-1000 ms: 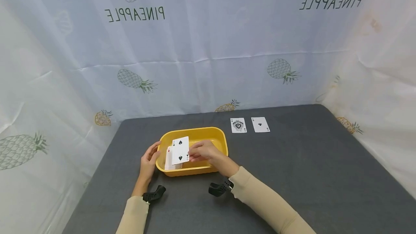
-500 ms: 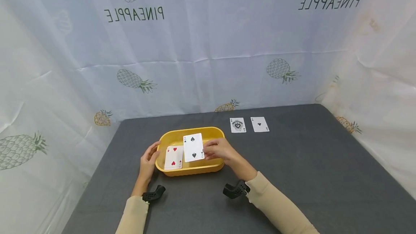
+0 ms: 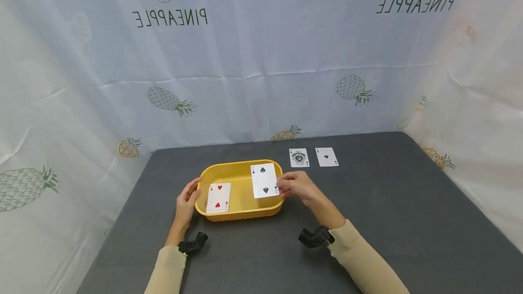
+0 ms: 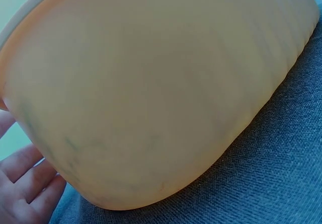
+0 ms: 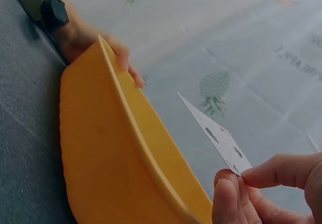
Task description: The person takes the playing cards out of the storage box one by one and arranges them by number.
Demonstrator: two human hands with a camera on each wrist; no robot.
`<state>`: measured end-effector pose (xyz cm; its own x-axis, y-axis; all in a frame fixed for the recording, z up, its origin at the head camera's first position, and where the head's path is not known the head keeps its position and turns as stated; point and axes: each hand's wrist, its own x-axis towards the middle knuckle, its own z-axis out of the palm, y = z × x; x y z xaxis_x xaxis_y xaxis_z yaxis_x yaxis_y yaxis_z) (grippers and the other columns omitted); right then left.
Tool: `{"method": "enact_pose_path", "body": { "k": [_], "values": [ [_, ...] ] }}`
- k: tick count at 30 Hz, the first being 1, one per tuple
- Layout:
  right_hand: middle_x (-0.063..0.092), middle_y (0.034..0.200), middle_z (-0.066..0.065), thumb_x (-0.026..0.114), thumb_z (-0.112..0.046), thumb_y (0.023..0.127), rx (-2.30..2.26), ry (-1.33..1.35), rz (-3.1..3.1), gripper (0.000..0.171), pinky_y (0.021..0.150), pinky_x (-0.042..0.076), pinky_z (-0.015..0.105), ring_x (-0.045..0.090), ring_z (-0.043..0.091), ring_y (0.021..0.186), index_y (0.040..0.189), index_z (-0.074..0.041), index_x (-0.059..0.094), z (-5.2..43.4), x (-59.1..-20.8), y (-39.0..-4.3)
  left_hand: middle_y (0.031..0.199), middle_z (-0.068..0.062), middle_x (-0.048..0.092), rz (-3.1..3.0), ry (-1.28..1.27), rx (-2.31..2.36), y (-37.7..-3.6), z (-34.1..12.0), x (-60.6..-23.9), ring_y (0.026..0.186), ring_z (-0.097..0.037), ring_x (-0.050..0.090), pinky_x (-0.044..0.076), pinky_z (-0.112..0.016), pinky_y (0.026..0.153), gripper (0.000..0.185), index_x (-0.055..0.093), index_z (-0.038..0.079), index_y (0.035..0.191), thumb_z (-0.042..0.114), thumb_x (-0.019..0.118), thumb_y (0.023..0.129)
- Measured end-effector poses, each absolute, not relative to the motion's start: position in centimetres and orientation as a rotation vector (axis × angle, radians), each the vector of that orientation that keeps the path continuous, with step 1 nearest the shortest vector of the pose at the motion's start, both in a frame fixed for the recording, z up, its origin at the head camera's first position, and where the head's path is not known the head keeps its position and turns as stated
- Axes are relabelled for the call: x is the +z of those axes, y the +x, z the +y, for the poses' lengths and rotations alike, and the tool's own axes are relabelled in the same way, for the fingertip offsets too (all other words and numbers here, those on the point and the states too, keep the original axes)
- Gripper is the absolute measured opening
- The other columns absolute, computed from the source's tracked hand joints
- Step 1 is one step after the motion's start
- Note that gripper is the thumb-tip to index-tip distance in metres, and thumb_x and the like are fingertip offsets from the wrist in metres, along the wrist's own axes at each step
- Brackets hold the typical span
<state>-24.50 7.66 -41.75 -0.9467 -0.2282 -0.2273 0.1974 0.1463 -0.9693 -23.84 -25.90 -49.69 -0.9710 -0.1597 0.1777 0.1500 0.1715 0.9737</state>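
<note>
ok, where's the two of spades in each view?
Head: two of spades, centre, above the right end of the yellow tub, pinched by the right hand.
Left wrist: not in view.
Right wrist: lower right, edge-on, held by fingertips.
Shared landmark: the yellow tub.

A dark grey table (image 3: pixel 388 221) fills the lower half of the head view, backed by pineapple-print sheets. A yellow tub (image 3: pixel 241 213) sits on it left of centre. Two cards lie face up near the far edge, just right of centre and side by side: an ace of spades (image 3: pixel 299 157) and an ace of clubs (image 3: pixel 327 156).
</note>
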Motion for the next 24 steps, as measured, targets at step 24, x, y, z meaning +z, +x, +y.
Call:
{"method": "enact_pose_path", "body": {
  "k": [24],
  "values": [
    [0.055, 0.066, -0.005, 0.055, -0.010, 0.089, -1.876, 0.244, 2.123, 0.030, 0.056, 0.051, 0.016, 0.054, 0.005, 0.058, 0.111, 0.010, 0.058, 13.3, -42.7, -26.8, 0.115, 0.032, 0.049, -2.258, 0.072, -1.870, -23.9, -25.6, -49.4, 0.110, 0.020, 0.046, 0.039, 0.002, 0.090, 0.040, 0.049, 0.003, 0.138, 0.017, 0.050, 0.100]
  ]
}}
